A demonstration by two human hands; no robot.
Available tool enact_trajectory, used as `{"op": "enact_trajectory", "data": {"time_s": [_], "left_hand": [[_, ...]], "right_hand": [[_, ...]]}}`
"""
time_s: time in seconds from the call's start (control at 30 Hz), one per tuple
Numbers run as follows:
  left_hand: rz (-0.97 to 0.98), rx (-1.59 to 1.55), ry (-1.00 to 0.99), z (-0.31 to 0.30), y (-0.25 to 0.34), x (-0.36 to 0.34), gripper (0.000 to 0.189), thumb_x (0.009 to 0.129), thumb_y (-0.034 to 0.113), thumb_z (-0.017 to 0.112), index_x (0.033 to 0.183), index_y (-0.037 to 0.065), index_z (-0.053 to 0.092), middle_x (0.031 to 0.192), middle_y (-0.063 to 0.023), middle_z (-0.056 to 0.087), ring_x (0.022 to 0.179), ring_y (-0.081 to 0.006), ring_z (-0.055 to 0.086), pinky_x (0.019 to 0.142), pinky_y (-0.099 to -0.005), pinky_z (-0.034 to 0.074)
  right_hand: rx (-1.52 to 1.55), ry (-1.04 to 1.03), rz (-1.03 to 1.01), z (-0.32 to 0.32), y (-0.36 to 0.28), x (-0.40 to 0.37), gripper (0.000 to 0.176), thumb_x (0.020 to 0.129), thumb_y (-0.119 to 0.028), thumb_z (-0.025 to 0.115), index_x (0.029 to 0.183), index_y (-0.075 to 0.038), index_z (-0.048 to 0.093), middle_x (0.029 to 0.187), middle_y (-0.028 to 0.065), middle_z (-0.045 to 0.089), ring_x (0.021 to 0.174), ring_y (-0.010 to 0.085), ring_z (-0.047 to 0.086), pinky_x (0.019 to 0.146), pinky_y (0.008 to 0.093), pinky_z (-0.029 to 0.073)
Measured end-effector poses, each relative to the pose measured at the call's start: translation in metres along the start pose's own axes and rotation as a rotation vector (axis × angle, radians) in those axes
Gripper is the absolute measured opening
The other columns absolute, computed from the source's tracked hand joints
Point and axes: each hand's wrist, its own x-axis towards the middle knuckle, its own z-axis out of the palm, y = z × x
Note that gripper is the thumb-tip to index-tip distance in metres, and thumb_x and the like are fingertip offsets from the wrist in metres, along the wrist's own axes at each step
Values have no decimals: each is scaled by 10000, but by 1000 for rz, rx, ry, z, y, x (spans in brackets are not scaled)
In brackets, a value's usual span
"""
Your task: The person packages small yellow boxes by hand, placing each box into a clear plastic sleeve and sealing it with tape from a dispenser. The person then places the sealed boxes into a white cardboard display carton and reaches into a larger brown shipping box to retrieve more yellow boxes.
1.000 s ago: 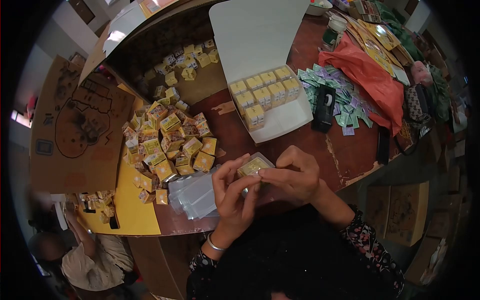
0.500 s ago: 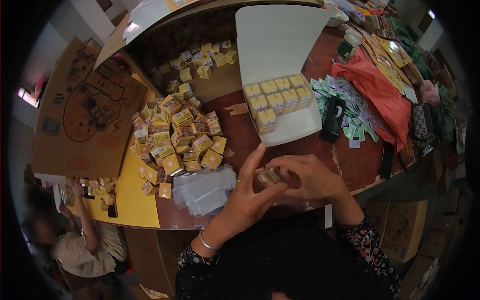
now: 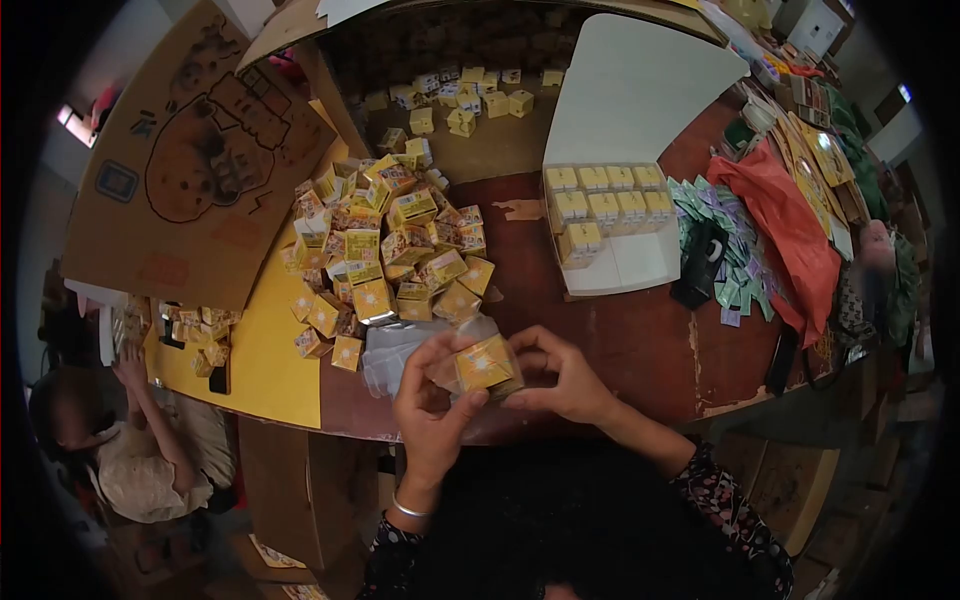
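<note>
A small yellow box [image 3: 486, 362] with a pale starburst is held in front of me, and clear plastic seems to surround it. My left hand [image 3: 432, 395] grips its left side with the thumb at the lower edge. On the right, my right hand [image 3: 562, 382] has its fingertips closed on the box's other side. Flat clear plastic sleeves [image 3: 390, 355] lie just beyond my left hand, partly hidden by it. Past them is a heap of similar yellow boxes [image 3: 410, 245].
An open white carton [image 3: 625, 272] holds rows of yellow boxes. To its right lie green sachets [image 3: 745, 265], a black object [image 3: 700, 270] and red plastic [image 3: 790, 225]. A large cardboard box [image 3: 490, 150] stands behind. Another person [image 3: 150, 460] works at the left.
My view has shifted, so the table things appear farther right. The box between my hands has turned to show its yellow face, and my left fingers have closed around it.
</note>
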Motion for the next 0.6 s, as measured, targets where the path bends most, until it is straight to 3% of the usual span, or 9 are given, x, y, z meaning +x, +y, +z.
{"op": "enact_trajectory", "data": {"time_s": [0.13, 0.17, 0.23, 0.3, 0.37, 0.43, 0.6], "left_hand": [[63, -19, 82, -35, 9, -3, 715, 889, 126, 783, 1480, -37, 414, 1350, -153, 576, 1278, -245, 556, 1085, -372, 449], [65, -19, 114, -40, 11, -4, 720, 886, 145, 789, 1476, -36, 419, 1348, -154, 577, 1273, -244, 555, 1095, -378, 439], [25, 0, 102, -46, 11, -6, 724, 885, 172, 796, 1473, -30, 426, 1328, -136, 584, 1251, -222, 555, 1093, -371, 439], [-15, -9, 66, -47, 3, -7, 699, 888, 145, 791, 1463, -30, 434, 1316, -120, 589, 1240, -209, 556, 1073, -360, 456], [-20, -27, 27, -38, -1, -5, 673, 888, 106, 784, 1453, -28, 443, 1308, -109, 593, 1231, -199, 558, 1056, -351, 470], [9, 5, -16, -29, 0, -2, 658, 886, 74, 779, 1447, -24, 449, 1307, -107, 594, 1226, -196, 560, 1049, -348, 477], [-41, 12, -72, -25, 2, -5, 666, 891, 30, 771, 1466, -9, 438, 1363, -134, 583, 1261, -209, 569, 1009, -355, 536]], "right_hand": [[-100, 7, 41, -22, -39, 18, 613, 873, -49, 804, 1398, -42, 488, 1153, 84, 720, 1004, 114, 679, 879, 283, 541], [-204, 147, -94, -40, -37, 30, 451, 920, -74, 761, 1323, -37, 563, 1116, 74, 734, 966, 125, 699, 801, 288, 568], [-444, 399, -128, -71, -53, 64, 311, 961, -58, 699, 1258, -11, 619, 1042, 77, 735, 955, 127, 703, 760, 290, 568], [-627, 393, -274, -82, -82, 107, 191, 970, -85, 689, 1132, 13, 664, 1012, 108, 745, 940, 155, 722, 736, 304, 573], [-943, 427, -355, -89, -91, 160, 216, 945, -96, 708, 1115, 29, 659, 1005, 164, 749, 940, 232, 745, 767, 344, 583], [-1055, 345, -396, -105, -83, 225, 251, 923, -101, 710, 1131, 29, 658, 1029, 220, 739, 974, 329, 738, 807, 400, 583], [-1412, 447, -62, -133, -56, 354, 373, 872, -42, 670, 1244, -5, 663, 1128, 248, 713, 1053, 391, 699, 873, 470, 570]]}}
